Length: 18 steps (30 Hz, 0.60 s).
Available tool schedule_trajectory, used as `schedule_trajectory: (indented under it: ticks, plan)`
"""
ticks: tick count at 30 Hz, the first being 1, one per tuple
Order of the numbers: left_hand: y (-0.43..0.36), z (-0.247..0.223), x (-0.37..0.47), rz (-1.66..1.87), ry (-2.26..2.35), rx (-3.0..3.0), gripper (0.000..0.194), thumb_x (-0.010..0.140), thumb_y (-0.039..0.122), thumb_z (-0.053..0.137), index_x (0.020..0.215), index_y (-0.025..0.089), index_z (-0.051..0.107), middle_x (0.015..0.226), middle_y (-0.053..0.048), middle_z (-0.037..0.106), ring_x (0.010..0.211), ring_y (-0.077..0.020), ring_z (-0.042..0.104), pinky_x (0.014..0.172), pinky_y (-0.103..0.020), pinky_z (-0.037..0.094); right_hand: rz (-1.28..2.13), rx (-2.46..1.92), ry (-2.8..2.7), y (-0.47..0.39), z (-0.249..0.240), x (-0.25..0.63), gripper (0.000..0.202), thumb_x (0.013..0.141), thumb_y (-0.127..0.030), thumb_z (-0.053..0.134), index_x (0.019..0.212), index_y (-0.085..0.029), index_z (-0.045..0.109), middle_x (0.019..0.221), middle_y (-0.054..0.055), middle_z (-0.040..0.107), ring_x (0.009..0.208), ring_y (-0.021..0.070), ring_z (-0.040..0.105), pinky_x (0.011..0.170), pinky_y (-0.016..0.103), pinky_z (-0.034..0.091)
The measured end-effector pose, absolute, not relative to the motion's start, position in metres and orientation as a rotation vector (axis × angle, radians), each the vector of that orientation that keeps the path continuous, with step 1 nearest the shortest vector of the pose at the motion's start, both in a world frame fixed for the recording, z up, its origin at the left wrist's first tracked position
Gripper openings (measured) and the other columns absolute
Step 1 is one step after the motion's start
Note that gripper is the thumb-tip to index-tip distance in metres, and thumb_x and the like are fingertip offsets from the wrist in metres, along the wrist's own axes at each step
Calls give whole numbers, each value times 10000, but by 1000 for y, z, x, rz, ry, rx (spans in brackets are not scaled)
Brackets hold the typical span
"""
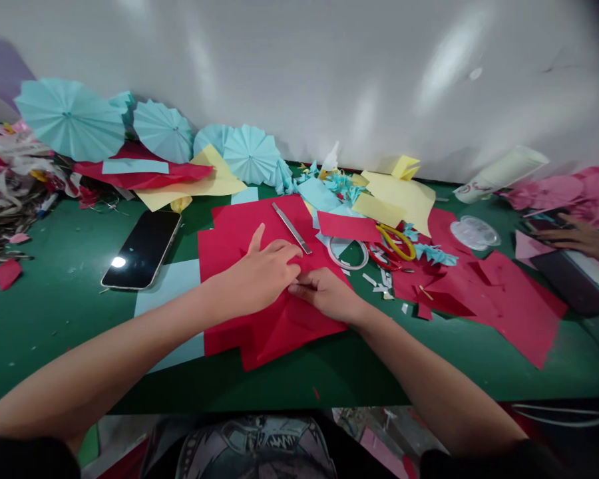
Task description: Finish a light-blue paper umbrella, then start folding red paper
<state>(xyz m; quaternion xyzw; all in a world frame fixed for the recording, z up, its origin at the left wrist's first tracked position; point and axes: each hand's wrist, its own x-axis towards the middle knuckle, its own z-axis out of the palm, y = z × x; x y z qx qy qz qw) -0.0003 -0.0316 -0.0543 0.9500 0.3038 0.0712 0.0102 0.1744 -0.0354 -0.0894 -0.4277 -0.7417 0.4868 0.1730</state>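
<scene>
Both hands meet over the middle of a stack of red paper sheets on the green table. My left hand is closed, its fingertips together at the paper and one finger raised. Facing it, my right hand is pinched on the red paper, touching the left fingertips. What lies right between the fingertips is hidden. A slim metal strip tool rests on the red sheets just beyond my hands. Under their left edge lies a light blue sheet.
A phone lies left. Folded blue paper fans stand along the wall. Yellow-handled scissors, a roll of tape, red scraps and a glue bottle lie beyond and right. Another person's hand is at far right.
</scene>
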Motion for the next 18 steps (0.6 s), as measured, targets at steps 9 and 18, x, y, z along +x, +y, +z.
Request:
schedule_trajectory:
  ticks: [9,18]
  plan:
    - [-12,-55,-11,188,986,2853,275,833,75,325,678,152,539,1052,-74,547,1007,-200,511,1024,-539,189,1414,-1313,-2073,-30,-86,183,346,781,-435,517,576,-157,540,509,-38,430,467,69,336,451,225,254]
    - [20,-51,-39,280,1204,2680,288,874,194,334,687,171,552,1125,-45,522,1025,-199,504,1021,-581,93,1539,-1312,-1839,-13,-80,204,277,748,-426,583,657,-174,652,619,35,671,601,154,625,629,290,461]
